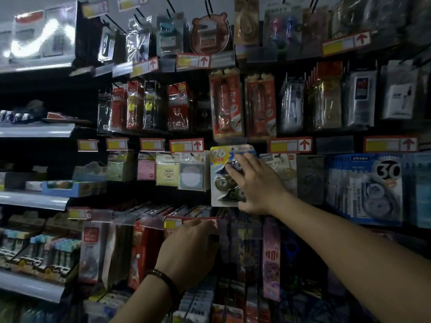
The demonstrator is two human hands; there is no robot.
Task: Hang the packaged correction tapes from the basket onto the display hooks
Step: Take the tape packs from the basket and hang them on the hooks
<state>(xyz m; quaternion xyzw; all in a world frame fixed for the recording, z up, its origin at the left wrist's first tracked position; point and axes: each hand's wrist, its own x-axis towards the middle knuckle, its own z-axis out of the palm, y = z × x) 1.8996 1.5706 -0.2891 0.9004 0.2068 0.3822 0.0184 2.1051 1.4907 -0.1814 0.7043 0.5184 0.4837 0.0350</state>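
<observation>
A packaged correction tape set [221, 176], a white card with a yellow "96" corner and three round tape units, hangs upright against the display wall at centre. My right hand [255, 183] lies flat over its right side, fingers spread and thumb under the lower edge, pressing it toward the hooks. My left hand [190, 247] reaches in lower down, fingers curled at the price-tag rail [200, 223] beneath the pack; what the fingers touch is hidden. The hook behind the pack is hidden. The basket is out of view.
Blue "30" correction tape packs [370, 187] hang to the right. Sticky-note packs [168, 171] hang on the left, red pencil-lead packs [227, 103] above. Grey shelves [35, 199] with erasers jut out at far left. Hooks with packs crowd the wall below.
</observation>
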